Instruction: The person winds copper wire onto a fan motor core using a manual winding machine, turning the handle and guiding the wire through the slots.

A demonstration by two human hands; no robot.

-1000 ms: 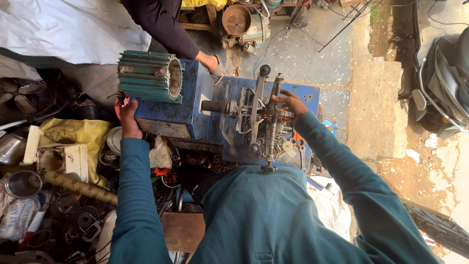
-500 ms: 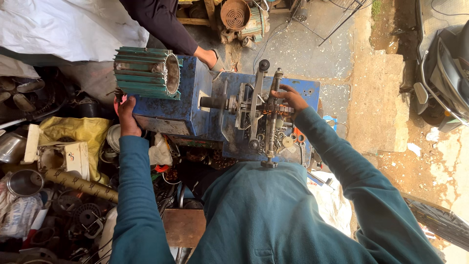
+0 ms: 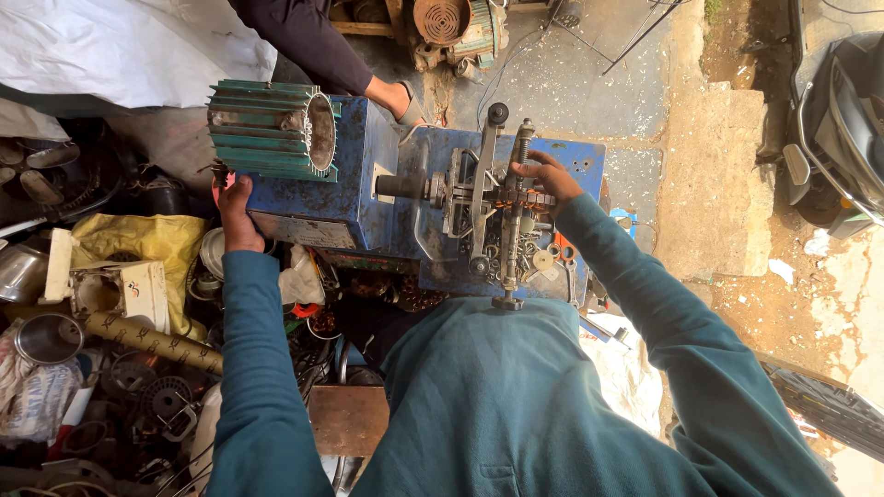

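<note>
Gripping the near left corner of the blue machine, the left hand has its fingers curled onto the metal edge just below the green finned motor housing, which lies on its side on top of the machine at about 10 o'clock from the picture's middle. How tightly the left hand clamps cannot be told, since its palm faces away. At 1 o'clock from the middle, the right hand rests half open on the winding frame, fingertips touching the copper-wound bar where it crosses the upright threaded rod; it closes around nothing that shows. A dark shaft sticks out of the machine's box toward the frame. Washers and nuts lie loose on the blue base plate under the frame, at 5 o'clock from the right hand.

Another person's hand, in a dark sleeve, reaches in from 12 o'clock and touches the far edge of the machine, well apart from both of the wearer's hands.

To 9 o'clock, scrap fills the floor: a yellow bag, a white box, a brown tube and metal bowls. A rusty motor sits at 12 o'clock on the concrete, and a scooter stands at 3 o'clock
</note>
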